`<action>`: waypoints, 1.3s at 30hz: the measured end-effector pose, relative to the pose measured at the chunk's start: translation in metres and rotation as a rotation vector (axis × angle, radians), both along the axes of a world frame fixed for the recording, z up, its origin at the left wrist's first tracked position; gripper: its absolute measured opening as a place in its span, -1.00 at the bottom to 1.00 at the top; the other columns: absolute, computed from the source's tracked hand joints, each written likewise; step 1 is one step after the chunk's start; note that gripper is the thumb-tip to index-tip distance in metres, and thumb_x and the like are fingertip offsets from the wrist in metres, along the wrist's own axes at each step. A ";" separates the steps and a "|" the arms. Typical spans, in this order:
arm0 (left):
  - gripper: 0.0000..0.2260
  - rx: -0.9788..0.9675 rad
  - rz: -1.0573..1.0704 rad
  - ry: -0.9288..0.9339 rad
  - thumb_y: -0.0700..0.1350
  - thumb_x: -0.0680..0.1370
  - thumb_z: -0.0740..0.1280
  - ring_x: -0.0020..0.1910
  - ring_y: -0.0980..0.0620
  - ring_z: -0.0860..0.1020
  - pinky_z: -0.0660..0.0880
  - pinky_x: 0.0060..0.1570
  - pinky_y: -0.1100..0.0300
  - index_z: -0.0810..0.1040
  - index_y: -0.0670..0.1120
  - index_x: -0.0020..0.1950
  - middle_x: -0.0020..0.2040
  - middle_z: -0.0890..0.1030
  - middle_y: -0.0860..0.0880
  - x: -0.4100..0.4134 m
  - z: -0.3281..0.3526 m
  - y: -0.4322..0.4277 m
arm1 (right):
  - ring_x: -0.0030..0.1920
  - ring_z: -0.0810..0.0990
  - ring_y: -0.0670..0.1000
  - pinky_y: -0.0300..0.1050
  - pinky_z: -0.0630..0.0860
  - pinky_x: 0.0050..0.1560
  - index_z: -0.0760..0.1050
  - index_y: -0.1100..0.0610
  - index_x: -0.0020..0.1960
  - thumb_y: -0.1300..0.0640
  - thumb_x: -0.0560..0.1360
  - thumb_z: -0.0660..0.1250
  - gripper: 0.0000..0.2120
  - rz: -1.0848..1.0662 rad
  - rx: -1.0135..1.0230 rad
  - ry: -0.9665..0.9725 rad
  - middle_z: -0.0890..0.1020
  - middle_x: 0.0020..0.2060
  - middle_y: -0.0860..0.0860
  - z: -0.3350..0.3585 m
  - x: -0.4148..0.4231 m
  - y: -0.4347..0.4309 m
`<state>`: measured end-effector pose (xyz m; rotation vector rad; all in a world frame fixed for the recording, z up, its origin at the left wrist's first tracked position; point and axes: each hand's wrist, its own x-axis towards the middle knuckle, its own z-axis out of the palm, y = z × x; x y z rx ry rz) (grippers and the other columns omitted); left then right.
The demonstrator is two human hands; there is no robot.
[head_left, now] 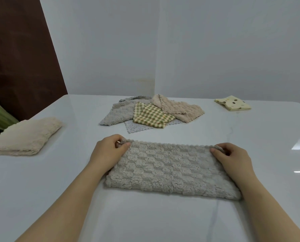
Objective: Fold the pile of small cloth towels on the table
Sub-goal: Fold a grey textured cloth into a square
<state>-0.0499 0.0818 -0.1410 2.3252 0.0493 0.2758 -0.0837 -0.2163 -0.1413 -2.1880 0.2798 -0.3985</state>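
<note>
A fluffy grey-beige towel (170, 170) lies folded in half on the white table (145, 219) in front of me. My left hand (107, 152) pinches its far left corner. My right hand (233, 158) pinches its far right corner. Behind it sits a loose pile of unfolded towels (151, 112): a grey fluffy one, a green-and-yellow checked one, a pinkish-beige one and a thin pale blue one underneath.
A folded cream fluffy towel (27, 137) rests near the table's left edge. A folded yellow towel with brown dots (233, 103) lies at the far right. A white wall rises just behind the table; a dark brown panel stands at the left.
</note>
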 end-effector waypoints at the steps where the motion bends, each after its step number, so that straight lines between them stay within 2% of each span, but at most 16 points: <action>1: -0.91 0.019 0.007 -0.004 0.00 0.51 0.34 -0.28 0.14 0.45 0.33 -0.30 0.28 0.49 0.04 -0.16 -0.29 0.50 0.09 0.001 -0.001 0.001 | -0.17 0.51 -0.01 -0.25 0.35 -0.26 0.57 0.07 -0.15 0.13 0.47 0.35 -0.95 -0.003 0.000 -0.006 0.59 -0.26 -0.04 0.000 0.001 -0.001; 3: -0.92 0.089 0.026 0.000 0.02 0.51 0.32 -0.15 0.08 0.47 0.34 -0.26 0.18 0.49 0.05 -0.12 -0.19 0.51 0.10 0.004 -0.003 0.003 | -0.20 0.50 -0.02 -0.29 0.34 -0.27 0.56 0.06 -0.17 0.14 0.47 0.35 -0.95 0.005 -0.019 -0.012 0.59 -0.27 -0.04 -0.001 0.003 -0.001; 6: -0.88 0.225 0.019 0.008 0.05 0.52 0.29 0.03 0.03 0.45 0.33 -0.15 0.17 0.52 0.04 -0.05 -0.01 0.49 0.06 0.007 -0.007 0.002 | -0.08 0.53 0.07 -0.12 0.42 -0.16 0.52 -0.01 -0.22 0.09 0.46 0.36 -0.91 0.013 -0.102 0.013 0.60 -0.26 -0.02 -0.005 0.008 -0.002; 8: -0.83 0.240 0.011 0.018 0.04 0.53 0.28 0.15 -0.04 0.43 0.38 -0.07 0.13 0.55 0.00 0.03 0.03 0.55 0.03 0.008 -0.009 -0.002 | 0.07 0.51 0.12 -0.02 0.43 0.02 0.46 -0.11 -0.26 0.02 0.45 0.36 -0.86 0.007 -0.187 0.077 0.58 -0.24 -0.01 -0.008 0.009 -0.002; 11: -0.80 0.247 -0.021 0.048 -0.01 0.55 0.26 0.22 -0.08 0.37 0.38 0.06 0.08 0.54 -0.02 0.12 0.01 0.58 0.00 0.008 -0.011 -0.005 | 0.16 0.47 0.13 0.00 0.35 0.11 0.42 -0.12 -0.19 -0.02 0.47 0.33 -0.90 0.026 -0.265 0.147 0.54 -0.21 -0.02 -0.006 0.009 -0.001; 14: -0.87 0.199 -0.049 0.033 -0.02 0.53 0.30 0.13 -0.08 0.44 0.42 0.07 0.05 0.54 0.00 0.04 -0.11 0.52 0.04 0.008 -0.011 -0.003 | 0.17 0.46 0.13 -0.01 0.35 0.11 0.43 -0.12 -0.14 0.00 0.47 0.33 -0.92 0.044 -0.280 0.157 0.53 -0.20 -0.02 -0.005 0.008 0.000; 16: -0.96 0.125 -0.051 0.014 -0.05 0.51 0.33 0.01 -0.01 0.47 0.42 -0.06 0.13 0.51 0.03 -0.06 -0.16 0.51 0.08 0.007 -0.009 -0.003 | 0.13 0.47 0.13 -0.02 0.36 0.08 0.44 -0.12 -0.15 0.04 0.46 0.35 -0.91 0.045 -0.279 0.146 0.54 -0.21 -0.02 -0.005 0.008 0.001; 18: -0.92 -0.031 -0.032 -0.001 -0.10 0.48 0.37 -0.17 0.06 0.47 0.36 -0.25 0.23 0.50 0.03 -0.17 -0.24 0.51 0.08 0.004 -0.005 -0.005 | 0.04 0.51 0.11 -0.03 0.41 0.02 0.48 -0.07 -0.18 0.11 0.44 0.38 -0.89 0.053 -0.220 0.097 0.57 -0.22 -0.03 -0.005 0.008 0.001; 21: -0.84 -0.392 -0.018 -0.010 -0.22 0.45 0.41 -0.29 0.06 0.48 0.39 -0.28 0.23 0.52 0.00 -0.26 -0.27 0.53 0.02 0.004 0.002 -0.005 | -0.18 0.53 0.02 -0.17 0.42 -0.20 0.53 0.03 -0.26 0.26 0.41 0.40 -0.84 0.071 0.064 -0.025 0.59 -0.30 -0.05 -0.001 0.004 0.002; 23: -0.85 -0.612 -0.029 0.029 -0.30 0.44 0.39 -0.36 0.08 0.52 0.46 -0.35 0.27 0.52 -0.09 -0.25 -0.26 0.55 -0.02 0.003 0.009 -0.005 | -0.25 0.53 -0.06 -0.36 0.46 -0.28 0.55 0.09 -0.25 0.32 0.40 0.40 -0.84 0.072 0.276 -0.096 0.60 -0.29 -0.02 0.003 0.002 0.003; 25: -0.84 -0.834 -0.054 0.105 -0.38 0.44 0.35 -0.49 0.13 0.55 0.47 -0.50 0.35 0.50 -0.15 -0.24 -0.33 0.57 -0.03 0.002 0.016 -0.006 | -0.23 0.55 -0.10 -0.42 0.48 -0.26 0.55 0.14 -0.25 0.36 0.39 0.40 -0.85 0.085 0.448 -0.123 0.61 -0.25 -0.01 0.008 0.000 0.005; 27: -0.82 -0.971 -0.089 0.217 -0.42 0.45 0.31 -0.55 0.15 0.55 0.46 -0.55 0.38 0.48 -0.16 -0.24 -0.44 0.58 -0.02 0.003 0.022 -0.002 | -0.18 0.55 -0.10 -0.35 0.50 -0.18 0.54 0.17 -0.25 0.39 0.38 0.40 -0.85 0.121 0.573 -0.096 0.60 -0.20 -0.02 0.010 0.000 0.003; 30: -0.80 -0.954 -0.163 0.381 -0.42 0.46 0.28 -0.55 0.13 0.55 0.48 -0.53 0.37 0.46 -0.15 -0.25 -0.48 0.59 -0.02 0.004 0.028 0.006 | -0.28 0.45 -0.03 -0.29 0.37 -0.29 0.54 0.20 -0.26 0.42 0.37 0.39 -0.85 0.187 0.574 0.006 0.52 -0.32 0.05 0.012 -0.002 0.000; 32: -0.80 -0.903 -0.173 0.402 -0.42 0.46 0.28 -0.55 0.12 0.54 0.48 -0.54 0.37 0.45 -0.15 -0.25 -0.48 0.58 -0.03 0.004 0.029 0.008 | -0.30 0.39 0.00 -0.22 0.29 -0.29 0.54 0.20 -0.27 0.42 0.37 0.39 -0.85 0.205 0.539 0.025 0.46 -0.37 0.08 0.011 -0.003 -0.002; 36: -0.83 -0.728 -0.105 0.194 -0.39 0.42 0.37 -0.42 0.04 0.49 0.44 -0.44 0.30 0.49 -0.14 -0.26 -0.47 0.55 0.01 0.009 0.030 0.011 | -0.39 0.48 -0.13 -0.40 0.42 -0.38 0.56 0.16 -0.27 0.38 0.37 0.41 -0.86 0.166 0.513 -0.112 0.52 -0.39 0.03 0.015 -0.004 -0.002; 39: -0.82 -0.719 -0.130 0.016 -0.39 0.42 0.36 -0.36 0.05 0.47 0.45 -0.32 0.30 0.50 -0.14 -0.28 -0.49 0.54 0.08 0.010 0.037 0.013 | -0.33 0.53 -0.14 -0.46 0.47 -0.34 0.56 0.10 -0.28 0.35 0.37 0.41 -0.83 0.116 0.553 -0.259 0.58 -0.37 -0.03 0.020 -0.006 -0.005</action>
